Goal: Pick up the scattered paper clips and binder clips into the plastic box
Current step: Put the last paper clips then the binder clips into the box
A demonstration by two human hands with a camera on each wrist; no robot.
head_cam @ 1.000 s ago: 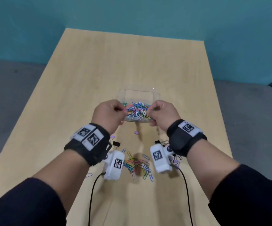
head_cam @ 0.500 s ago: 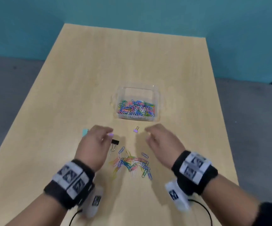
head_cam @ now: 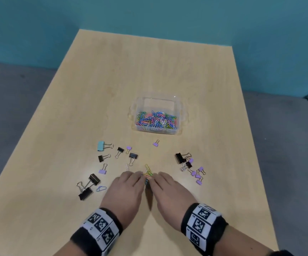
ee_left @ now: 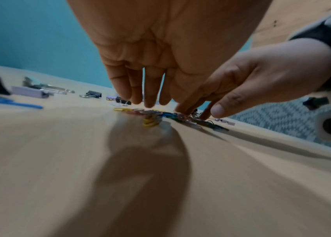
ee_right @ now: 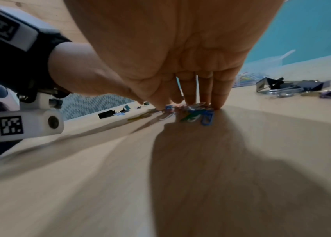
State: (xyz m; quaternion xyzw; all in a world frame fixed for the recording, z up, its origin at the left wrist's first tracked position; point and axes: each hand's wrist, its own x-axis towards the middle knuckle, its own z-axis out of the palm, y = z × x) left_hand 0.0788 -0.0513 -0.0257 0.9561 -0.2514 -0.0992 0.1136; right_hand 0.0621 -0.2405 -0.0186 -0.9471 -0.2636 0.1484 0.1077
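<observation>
Now both hands are brought down from the box to the near middle of the desk [head_cam: 112, 89], where half a second ago they were only hovering apart. The left hand [head_cam: 126, 191] and the right hand [head_cam: 169, 193] are laid side by side, fingers straight and close together, their tips set against the little heap of paper clips [head_cam: 148, 172] from either side. Nothing is gripped yet; in the wrist views the fingertips [ee_left: 149, 102] of the left hand and those [ee_right: 218, 102] of the right hand are seen touching the desk at the edges of the heap, which is squeezed narrower than it was a moment earlier. This is judged to be a gathering sweep, made so that the clips can be scooped in one go.

Farther out, a loose blue clip [head_cam: 101, 188] is left just beside the left hand. Binder clips are spread to the left [head_cam: 101, 145] and clustered to the right [head_cam: 181, 158], with one small purple one [head_cam: 156, 143] lying alone just before the box. The plastic box [head_cam: 182, 115] stands farther off at the desk's middle, already holding many coloured clips. Most binder clips are thus still to be collected.
</observation>
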